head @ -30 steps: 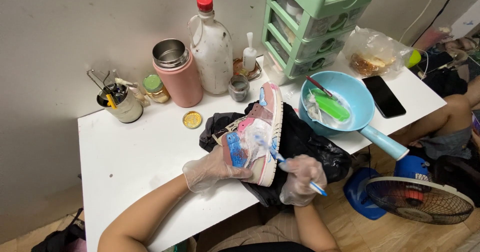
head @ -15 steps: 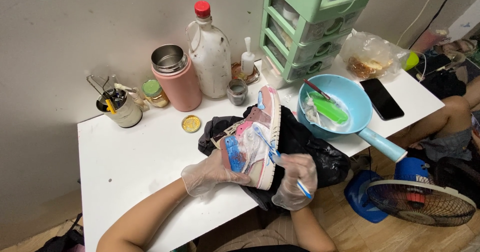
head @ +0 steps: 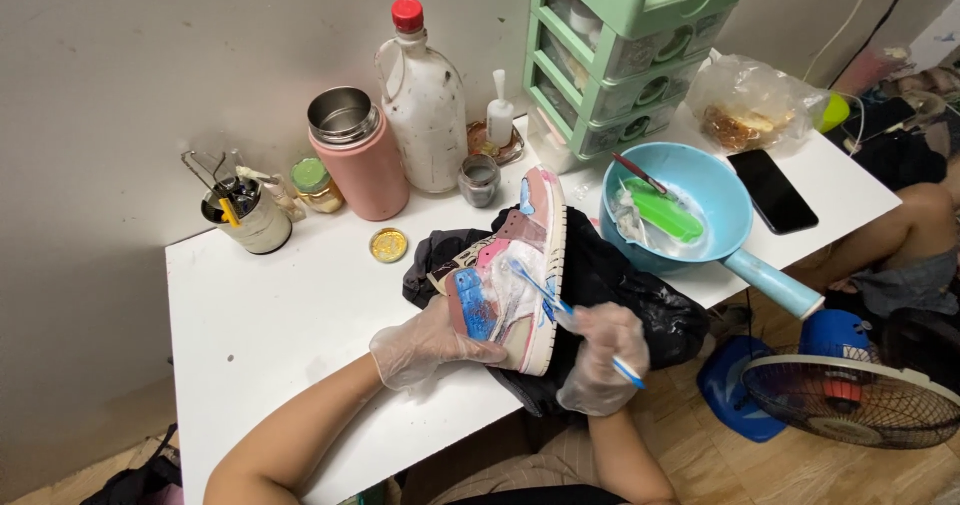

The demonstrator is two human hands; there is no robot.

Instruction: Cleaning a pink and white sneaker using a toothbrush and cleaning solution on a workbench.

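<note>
A pink, blue and white sneaker [head: 520, 255] lies on its side on a black cloth [head: 620, 290] at the front of the white table [head: 270, 305]. My left hand [head: 425, 343], in a clear glove, grips the sneaker's heel end. My right hand [head: 600, 360], also gloved, holds a thin blue-and-white brush [head: 560, 310] whose tip rests on the shoe's side, where there is white foam.
A blue basin [head: 700, 210] with a green brush stands to the right, a black phone [head: 772, 190] beyond it. Behind are a pink flask [head: 358, 155], a white bottle [head: 425, 105], small jars, a gold lid [head: 387, 245], a tool cup [head: 245, 215], green drawers [head: 620, 50]. A fan [head: 850, 395] sits on the floor.
The right hand has slid the brush a little along the shoe's side. The left hand keeps its hold on the sneaker, which has barely shifted.
</note>
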